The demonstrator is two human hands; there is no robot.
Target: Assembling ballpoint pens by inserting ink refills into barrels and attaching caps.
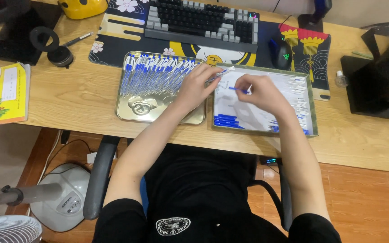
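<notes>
Your left hand (197, 85) pinches a clear pen barrel (221, 74) over the metal tray (158, 114) of pens — right hand (260, 92) fingers pressed together on a blue refill (238, 89) above the white tray (253, 119).

My wooden desk (82, 96) carries: big patterned desk mat (113, 42) at the back w/ keyboard (201, 22) & mouse (281, 51) on it. In front, two metal trays side by side, left tray (127, 112) & right tray (310, 103). Yellow notebook (3, 92) at left edge, black tape roll (43, 38) & pen (78, 39) nearby. Small bottle (341, 78) to the right.
</notes>
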